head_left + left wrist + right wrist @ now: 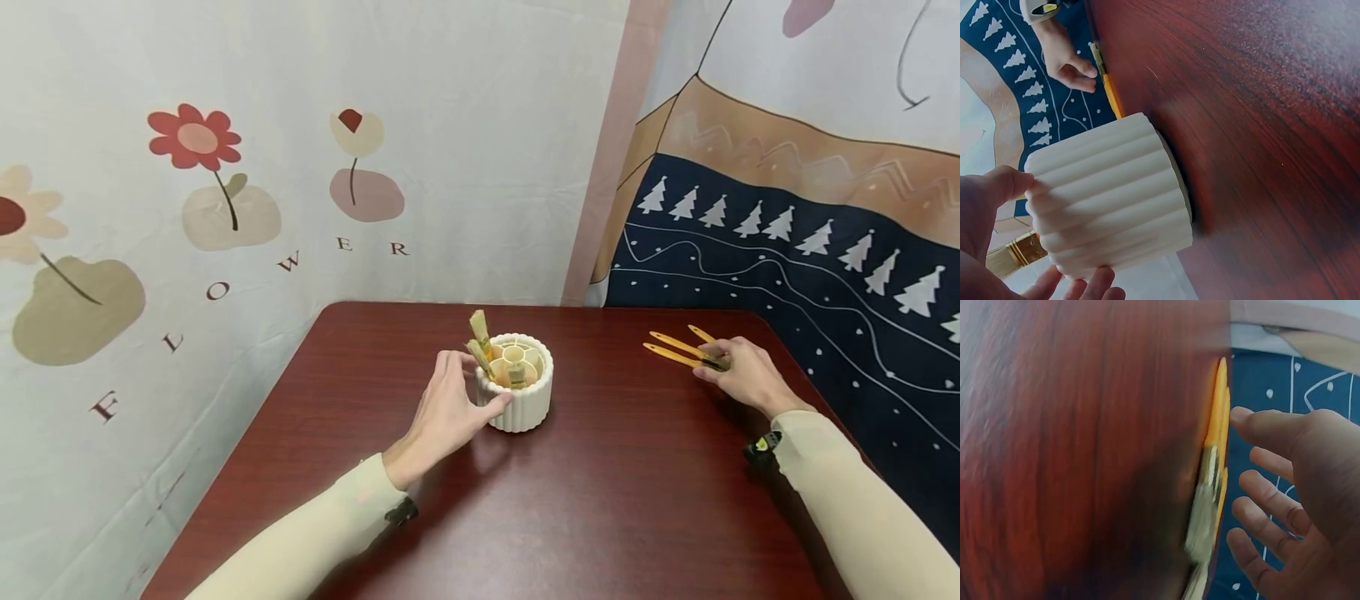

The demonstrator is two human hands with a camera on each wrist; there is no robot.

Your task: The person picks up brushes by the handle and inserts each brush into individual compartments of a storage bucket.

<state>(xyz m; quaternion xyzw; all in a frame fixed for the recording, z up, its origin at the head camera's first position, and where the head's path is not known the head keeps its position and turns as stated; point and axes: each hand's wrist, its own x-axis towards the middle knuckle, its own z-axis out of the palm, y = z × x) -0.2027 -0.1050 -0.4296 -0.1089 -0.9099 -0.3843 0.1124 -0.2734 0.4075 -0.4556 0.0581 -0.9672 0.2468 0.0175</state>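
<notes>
A white ribbed brush holder with round compartments stands on the table. Several paintbrushes stick out of it, bristles up. My left hand grips the holder from its left side, thumb near the front rim; the left wrist view shows fingers on both sides of its ribbed wall. At the right, a few paintbrushes with yellow handles lie on the table. Just over their bristle ends is my right hand. In the right wrist view its fingers are spread and apart from the brushes.
The dark red wooden table carries the holder near its middle. Behind it hangs a pale cloth with flowers and letters; a dark blue patterned cloth hangs along the right edge, close to my right hand.
</notes>
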